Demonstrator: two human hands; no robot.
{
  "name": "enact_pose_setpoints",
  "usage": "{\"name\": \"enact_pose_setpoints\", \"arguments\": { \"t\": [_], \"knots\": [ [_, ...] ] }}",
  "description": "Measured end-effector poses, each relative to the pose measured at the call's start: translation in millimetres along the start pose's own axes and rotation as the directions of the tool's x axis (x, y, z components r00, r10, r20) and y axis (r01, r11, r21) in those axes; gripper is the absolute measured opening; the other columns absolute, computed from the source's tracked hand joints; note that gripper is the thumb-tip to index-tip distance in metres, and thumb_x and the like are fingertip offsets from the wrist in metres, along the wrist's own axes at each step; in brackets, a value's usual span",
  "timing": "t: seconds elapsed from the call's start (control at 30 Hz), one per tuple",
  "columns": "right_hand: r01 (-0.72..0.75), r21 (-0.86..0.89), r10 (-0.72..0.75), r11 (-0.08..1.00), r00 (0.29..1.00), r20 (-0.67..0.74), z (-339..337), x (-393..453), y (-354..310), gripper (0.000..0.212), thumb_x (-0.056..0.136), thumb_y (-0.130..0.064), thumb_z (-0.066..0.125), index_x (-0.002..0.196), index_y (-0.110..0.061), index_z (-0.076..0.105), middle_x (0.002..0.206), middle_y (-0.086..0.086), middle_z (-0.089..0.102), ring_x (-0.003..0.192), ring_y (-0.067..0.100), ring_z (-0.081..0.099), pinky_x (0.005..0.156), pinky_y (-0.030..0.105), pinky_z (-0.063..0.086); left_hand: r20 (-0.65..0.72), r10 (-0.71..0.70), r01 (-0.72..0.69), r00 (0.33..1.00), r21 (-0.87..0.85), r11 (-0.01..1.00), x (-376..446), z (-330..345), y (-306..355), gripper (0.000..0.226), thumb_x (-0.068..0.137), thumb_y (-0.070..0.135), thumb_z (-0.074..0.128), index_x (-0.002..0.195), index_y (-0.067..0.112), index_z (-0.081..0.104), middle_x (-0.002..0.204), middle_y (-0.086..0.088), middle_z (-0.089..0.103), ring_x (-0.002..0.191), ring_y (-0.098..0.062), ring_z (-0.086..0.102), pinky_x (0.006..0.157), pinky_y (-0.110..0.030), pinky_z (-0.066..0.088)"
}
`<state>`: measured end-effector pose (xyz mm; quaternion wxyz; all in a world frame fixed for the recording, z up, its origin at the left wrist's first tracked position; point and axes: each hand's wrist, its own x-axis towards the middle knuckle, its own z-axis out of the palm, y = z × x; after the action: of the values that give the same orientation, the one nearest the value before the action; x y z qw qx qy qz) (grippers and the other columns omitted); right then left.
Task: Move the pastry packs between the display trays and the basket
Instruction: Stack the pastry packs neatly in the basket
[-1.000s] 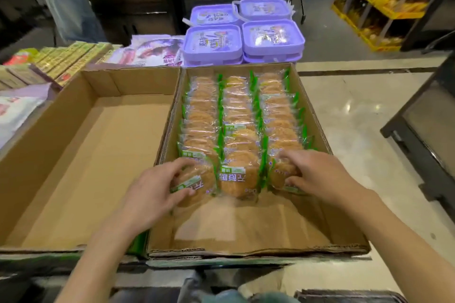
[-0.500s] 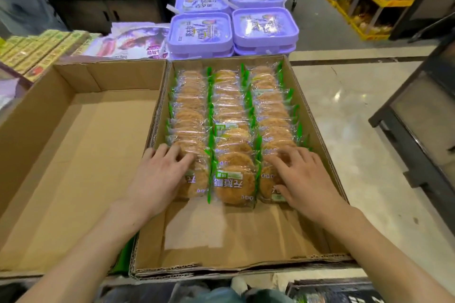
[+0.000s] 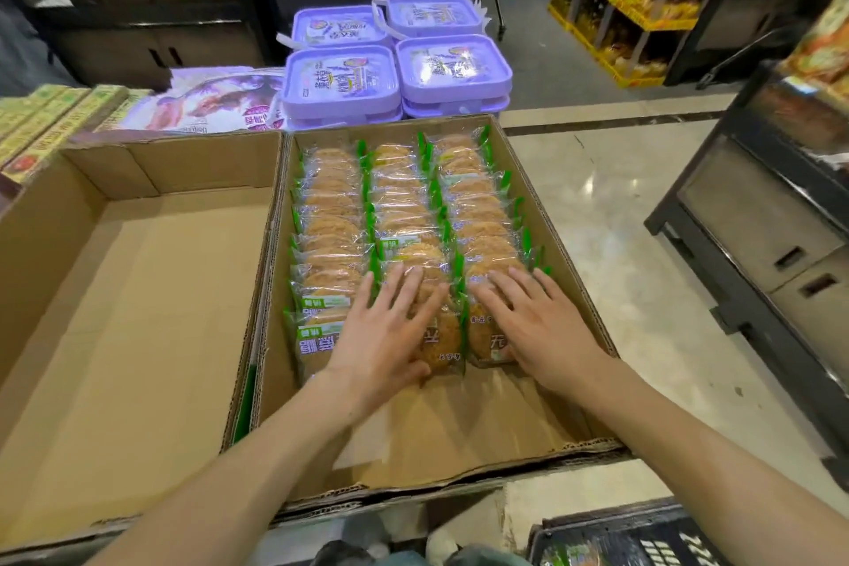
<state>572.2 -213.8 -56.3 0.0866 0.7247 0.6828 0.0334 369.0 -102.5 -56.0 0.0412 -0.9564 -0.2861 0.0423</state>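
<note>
Flat now, left hand (image 3: 390, 326) with fingers spread pressing on the middle row of pastry packs (image 3: 413, 216), right hand (image 3: 533, 322) likewise flat on the right row, gripping nothing, packs in three rows inside right cardboard tray (image 3: 565, 244), bare left tray (image 3: 138, 290) alongside, dark basket (image 3: 643, 538) at bottom right, purple tubs (image 3: 395, 69) beyond.

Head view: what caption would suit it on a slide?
Both hands flat on pastry packs in a cardboard tray.

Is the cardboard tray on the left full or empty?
Empty. The left cardboard tray shows only its bare brown floor, while the right tray holds three rows of pastry packs.
</note>
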Motion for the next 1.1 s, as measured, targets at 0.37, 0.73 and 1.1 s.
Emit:
{"name": "enact_pose_setpoints", "arguments": {
  "t": [0.37, 0.73, 1.1],
  "knots": [
    [-0.481, 0.082, 0.487, 0.873, 0.867, -0.1, -52.8, -68.1, -40.2, 0.077, 0.083, -0.022, 0.073, 0.152, -0.019, 0.039, 0.155, 0.017, 0.042, 0.142, 0.038, 0.039, 0.115, 0.054, 0.032, -0.081, 0.004, -0.012, 0.997, -0.099, 0.995, -5.7, -2.8, -3.4, 0.109, 0.087, 0.057, 0.068, 0.161, 0.022, -0.005, 0.169, -0.013, 0.004, 0.155, -0.034, 0.002, 0.122, -0.063, 0.003],
    [-0.82, 0.446, 0.913, 0.36, 0.408, 0.013, -42.7, -328.5, -98.8, 0.059, 0.097, -0.042, 0.062, 0.149, -0.021, 0.043, 0.157, 0.006, 0.039, 0.142, 0.028, 0.037, 0.117, 0.047, 0.034, -0.566, 0.303, -0.596, 0.767, -0.453, 0.663, -82.2, -53.4, 157.1, 0.048, 0.088, 0.032, 0.061, 0.129, 0.008, 0.059, 0.12, -0.013, 0.063, 0.111, -0.036, 0.056, 0.093, -0.051, 0.047],
    [-0.878, 0.478, 0.965, 0.022, 0.143, 0.219, 25.7, -627.7, -122.1, 0.057, 0.096, -0.056, 0.054, 0.147, -0.037, 0.042, 0.159, -0.01, 0.034, 0.146, 0.013, 0.03, 0.119, 0.038, 0.032, -0.183, 0.628, -0.591, 0.757, -0.601, 0.538, -193.8, 19.7, 426.7, 0.062, 0.09, 0.058, 0.042, 0.134, 0.018, 0.058, 0.125, -0.002, 0.064, 0.11, -0.025, 0.062, 0.09, -0.041, 0.051]
  ]
}}
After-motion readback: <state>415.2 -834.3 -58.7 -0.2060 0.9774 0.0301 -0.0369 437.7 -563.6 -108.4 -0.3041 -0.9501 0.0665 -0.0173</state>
